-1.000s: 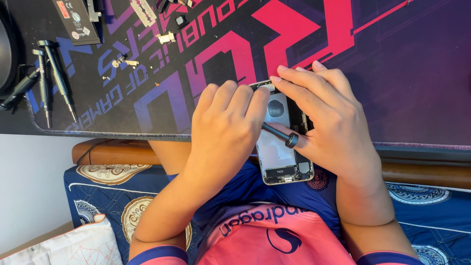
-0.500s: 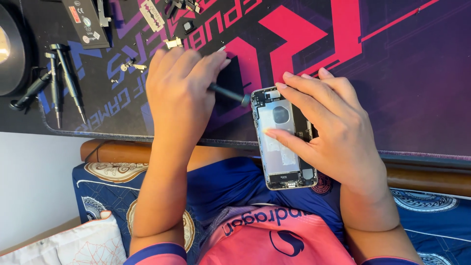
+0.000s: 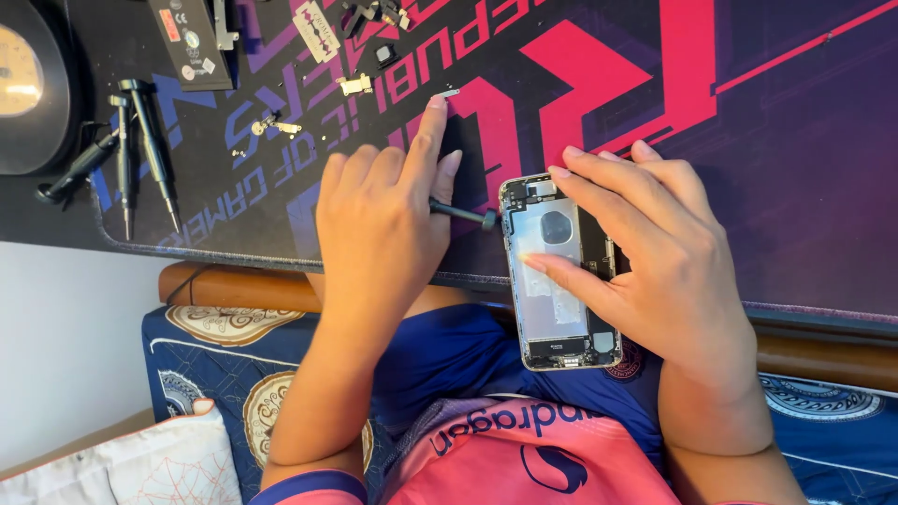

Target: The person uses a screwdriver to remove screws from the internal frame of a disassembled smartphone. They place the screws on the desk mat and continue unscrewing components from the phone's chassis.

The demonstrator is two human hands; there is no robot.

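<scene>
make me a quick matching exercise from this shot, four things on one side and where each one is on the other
Things:
1. left hand
2. right hand
3. two screwdrivers
4. opened phone

Places or states:
A. lying side by side at the mat's left edge
B. fingers resting on the phone
C. at the desk's near edge, insides facing up
D. holding a small dark screwdriver, forefinger reaching to a tiny metal part

Pairs: 1-D, 2-B, 3-A, 4-C
</scene>
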